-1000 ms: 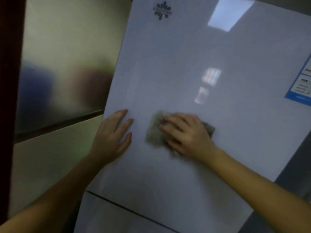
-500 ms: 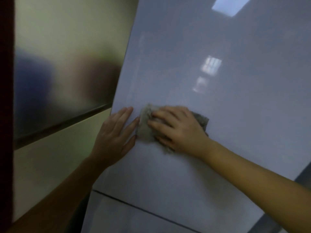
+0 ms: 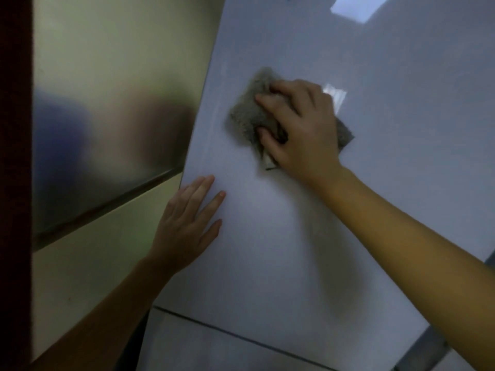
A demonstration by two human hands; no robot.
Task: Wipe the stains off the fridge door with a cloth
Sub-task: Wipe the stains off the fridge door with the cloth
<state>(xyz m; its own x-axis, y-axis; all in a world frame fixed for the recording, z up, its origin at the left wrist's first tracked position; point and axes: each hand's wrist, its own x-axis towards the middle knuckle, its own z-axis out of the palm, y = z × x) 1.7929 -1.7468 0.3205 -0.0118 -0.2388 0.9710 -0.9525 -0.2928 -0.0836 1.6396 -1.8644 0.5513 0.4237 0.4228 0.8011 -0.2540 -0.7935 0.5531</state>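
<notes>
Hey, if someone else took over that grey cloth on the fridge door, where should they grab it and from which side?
Probably the bare upper-left part of the crumpled grey cloth, approached from the left. The right hand presses flat over its middle and right, while that fuzzy edge bunches up off the glossy white fridge door, giving fingers something to pinch. The left hand lies lower, apart from it.

Light: dim, cool, indoor.
Glare: bright rectangular reflection at 1 o'clock on the glossy fridge door; a smaller glint beside the right hand.
Shadow: soft, under the right forearm.
Blur: brushed metal panel at 9 o'clock smeared; overall soft.
</notes>
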